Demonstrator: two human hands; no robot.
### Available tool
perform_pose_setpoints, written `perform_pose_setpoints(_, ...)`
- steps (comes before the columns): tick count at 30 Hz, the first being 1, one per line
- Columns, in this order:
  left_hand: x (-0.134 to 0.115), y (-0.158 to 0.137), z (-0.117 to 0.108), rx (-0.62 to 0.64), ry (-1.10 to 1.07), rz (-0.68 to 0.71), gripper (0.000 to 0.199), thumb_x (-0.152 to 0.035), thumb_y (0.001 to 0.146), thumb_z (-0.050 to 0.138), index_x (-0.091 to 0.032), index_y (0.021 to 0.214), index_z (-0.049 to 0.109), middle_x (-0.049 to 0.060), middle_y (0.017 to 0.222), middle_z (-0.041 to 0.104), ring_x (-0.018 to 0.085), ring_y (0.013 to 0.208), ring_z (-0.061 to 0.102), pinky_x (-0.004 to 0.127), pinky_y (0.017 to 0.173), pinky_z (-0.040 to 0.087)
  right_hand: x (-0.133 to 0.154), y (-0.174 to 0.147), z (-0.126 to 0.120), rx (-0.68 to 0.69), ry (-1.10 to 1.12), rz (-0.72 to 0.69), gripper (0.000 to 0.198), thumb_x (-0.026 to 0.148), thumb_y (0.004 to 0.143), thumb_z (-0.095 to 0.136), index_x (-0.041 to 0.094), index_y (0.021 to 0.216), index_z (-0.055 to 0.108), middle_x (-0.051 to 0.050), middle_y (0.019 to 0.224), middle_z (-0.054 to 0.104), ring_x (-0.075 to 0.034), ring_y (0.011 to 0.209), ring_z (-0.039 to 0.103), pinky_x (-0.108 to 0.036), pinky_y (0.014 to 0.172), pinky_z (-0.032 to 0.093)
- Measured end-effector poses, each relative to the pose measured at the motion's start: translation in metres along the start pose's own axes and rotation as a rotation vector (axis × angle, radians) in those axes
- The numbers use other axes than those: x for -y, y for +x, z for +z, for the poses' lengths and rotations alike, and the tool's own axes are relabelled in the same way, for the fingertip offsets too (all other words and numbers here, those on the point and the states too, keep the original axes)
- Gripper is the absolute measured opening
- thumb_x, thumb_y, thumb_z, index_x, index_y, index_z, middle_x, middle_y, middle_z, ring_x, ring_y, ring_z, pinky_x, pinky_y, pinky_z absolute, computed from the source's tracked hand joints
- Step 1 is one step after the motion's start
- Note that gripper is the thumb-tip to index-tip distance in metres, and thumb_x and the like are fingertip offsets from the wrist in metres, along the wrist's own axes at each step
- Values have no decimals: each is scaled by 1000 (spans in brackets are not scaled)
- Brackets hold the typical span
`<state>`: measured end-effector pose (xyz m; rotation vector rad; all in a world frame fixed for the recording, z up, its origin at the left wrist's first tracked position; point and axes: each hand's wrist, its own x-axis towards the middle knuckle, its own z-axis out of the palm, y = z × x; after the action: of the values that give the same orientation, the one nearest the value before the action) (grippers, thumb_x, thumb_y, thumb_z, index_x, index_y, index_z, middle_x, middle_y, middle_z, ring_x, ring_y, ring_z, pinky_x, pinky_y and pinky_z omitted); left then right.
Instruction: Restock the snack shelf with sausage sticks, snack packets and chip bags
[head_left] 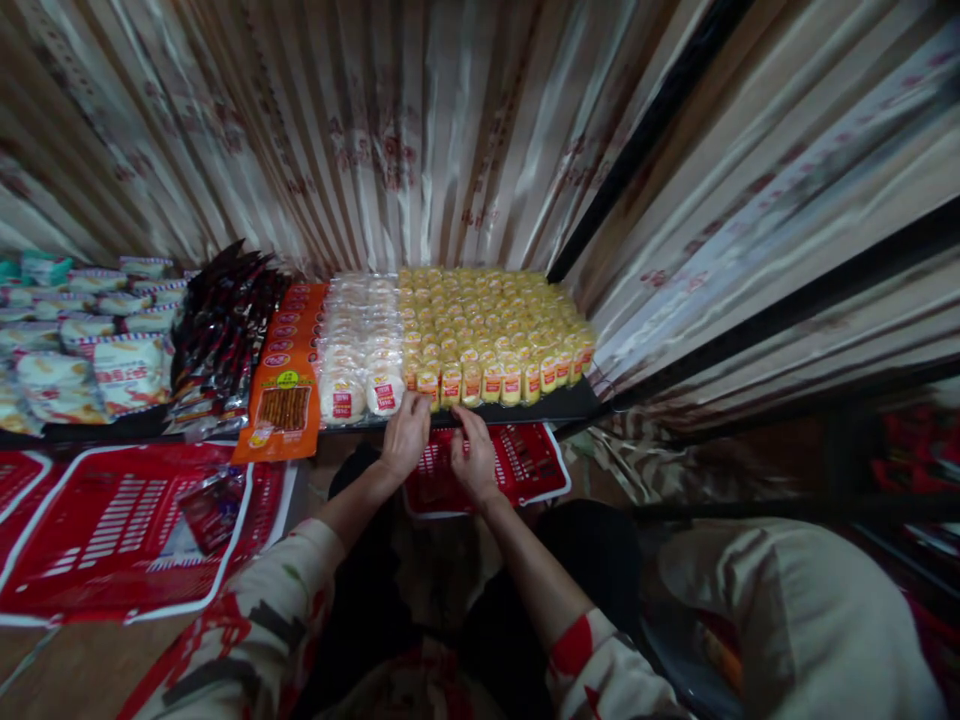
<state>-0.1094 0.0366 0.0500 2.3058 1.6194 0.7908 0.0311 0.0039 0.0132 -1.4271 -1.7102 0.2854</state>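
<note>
My left hand (406, 436) is at the shelf's front edge. Its bent fingers touch the front row where white round snack packs (344, 397) meet small yellow snack packs (491, 381). Nothing shows lifted in it. Just to its right, my right hand (472, 456) has its fingers apart, with the tips at the shelf edge below the yellow packs. It holds nothing that I can see. The yellow packs stand in tight rows, with clear wrapping and red-and-white labels. Left of the white packs lies an orange snack bag (286, 385) that overhangs the edge.
Dark shiny packets (217, 335) and white snack bags (127, 372) fill the shelf's left side. Red baskets (112, 530) (529, 462) sit below. A patterned curtain (390, 130) hangs behind, with a black post (637, 150) at right. Another person's light-trousered leg (802, 600) is close on the right.
</note>
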Motion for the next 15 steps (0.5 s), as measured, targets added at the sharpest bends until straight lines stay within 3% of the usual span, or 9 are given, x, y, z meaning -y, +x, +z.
perform_pose_setpoints(3,0,-20,4,61,-22,86,27,-15,91,35,-18,109,55,8,106,55,17,99,57,27,84,48,-10,-16,-3,172,-67,103,36,17,89,32,16,112,60,-11,110,62,-20,110,54,-38,98,43)
perform_pose_setpoints(6,-5,-40,17,255,-93,76,26,-19,91,35,-20,105,58,6,105,56,17,97,57,27,84,47,-26,-30,-4,396,-134,213,34,16,90,32,18,102,63,-9,102,67,-18,99,60,-32,89,47)
perform_pose_setpoints(11,-10,-53,54,620,-400,-307,24,-10,82,47,-15,101,60,12,114,57,23,108,54,34,95,41,-53,-40,9,757,-231,332,28,13,87,42,17,98,68,-10,92,71,-19,85,67,-27,73,49)
perform_pose_setpoints(15,-7,-48,89,687,-548,-492,23,-6,77,50,-14,93,63,12,100,65,24,100,59,36,90,44,-69,-36,28,1030,-271,319,19,16,85,53,14,97,68,-10,95,70,-20,87,66,-29,76,50)
